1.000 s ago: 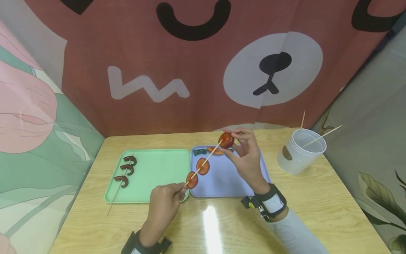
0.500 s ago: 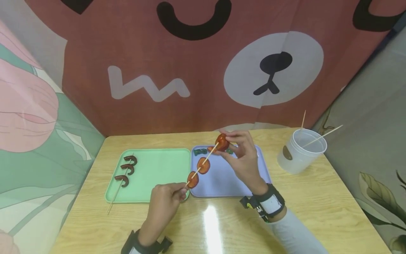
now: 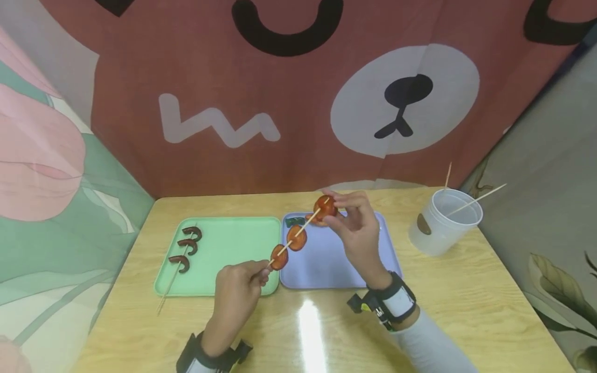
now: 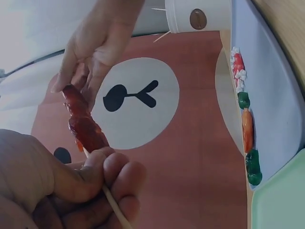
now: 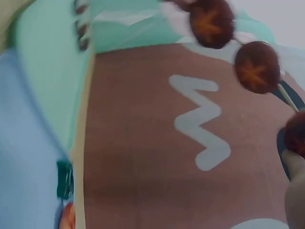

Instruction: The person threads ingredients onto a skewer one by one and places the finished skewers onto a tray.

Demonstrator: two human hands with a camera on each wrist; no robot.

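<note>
My left hand (image 3: 240, 287) pinches the lower end of a thin wooden skewer (image 3: 305, 226) that slants up to the right over the lilac tray (image 3: 326, 264). Two round red slices (image 3: 279, 257) (image 3: 296, 237) are threaded on the skewer. My right hand (image 3: 352, 220) pinches a third red slice (image 3: 325, 206) at the skewer's upper tip. In the left wrist view my left fingers (image 4: 112, 176) curl round the stick below the red slices (image 4: 86, 126). Two slices (image 5: 209, 21) (image 5: 256, 67) show blurred in the right wrist view.
A green tray (image 3: 224, 254) on the left holds a skewer with three dark curved pieces (image 3: 185, 247). Green and orange pieces (image 3: 295, 221) lie at the lilac tray's far edge. A clear cup (image 3: 440, 221) with skewers stands at the right. Cloth walls close in the wooden table (image 3: 466, 300).
The skewer's lower end and both threaded slices have risen and shifted slightly left. The right hand has brought the third slice a little lower and left along the tip.
</note>
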